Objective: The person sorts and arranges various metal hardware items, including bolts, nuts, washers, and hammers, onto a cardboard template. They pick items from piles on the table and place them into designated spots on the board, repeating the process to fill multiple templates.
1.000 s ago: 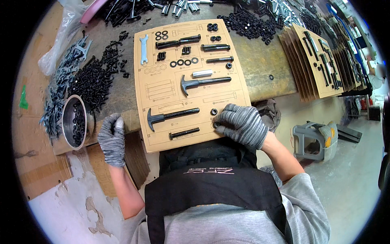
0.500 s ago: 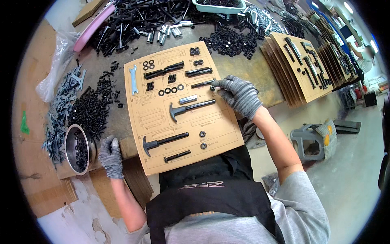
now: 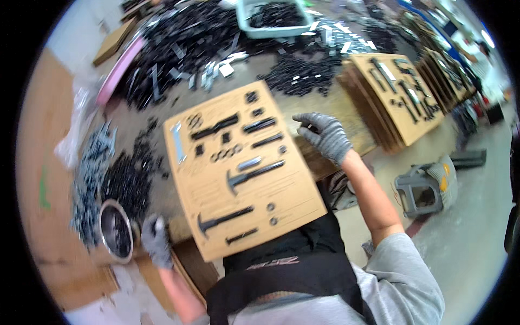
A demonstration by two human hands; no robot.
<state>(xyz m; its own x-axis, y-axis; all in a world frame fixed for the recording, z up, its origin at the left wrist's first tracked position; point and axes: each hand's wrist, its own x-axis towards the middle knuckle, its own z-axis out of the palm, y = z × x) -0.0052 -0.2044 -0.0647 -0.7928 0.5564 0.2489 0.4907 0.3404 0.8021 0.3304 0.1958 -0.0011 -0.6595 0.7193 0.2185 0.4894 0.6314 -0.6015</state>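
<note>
A tan cardboard board point(image 3: 260, 200) lies tilted across the table's front edge and my lap, bearing dark hardware in outlined places. Just off its right edge is my gloved right hand point(image 3: 325, 138), index finger stretched out and thumb apart, with nothing visibly held. Nearest to it on the board are a black nut point(image 3: 282, 149) and a short black bolt point(image 3: 267, 141). The board also carries a flat wrench point(image 3: 178, 142), a silver sleeve point(image 3: 249, 163) and two T-headed bolts point(image 3: 254, 174) point(image 3: 225, 219). My gloved left hand point(image 3: 156, 242) rests at the table edge beside a steel bowl point(image 3: 131, 238), its fingers smeared by motion.
Loose black bolts point(image 3: 130, 181) and wrenches point(image 3: 92, 184) are heaped at the left. Behind the board lie black parts point(image 3: 189, 43), silver sleeves point(image 3: 208, 76) and a pale green basket point(image 3: 276, 31). Filled boards point(image 3: 387, 116) stand stacked at the right, above a grey plastic stool point(image 3: 420, 195).
My right hand has let go of the black nut, which now lies on the board, and has drawn off to the right. The whole view has shifted and blurred.
</note>
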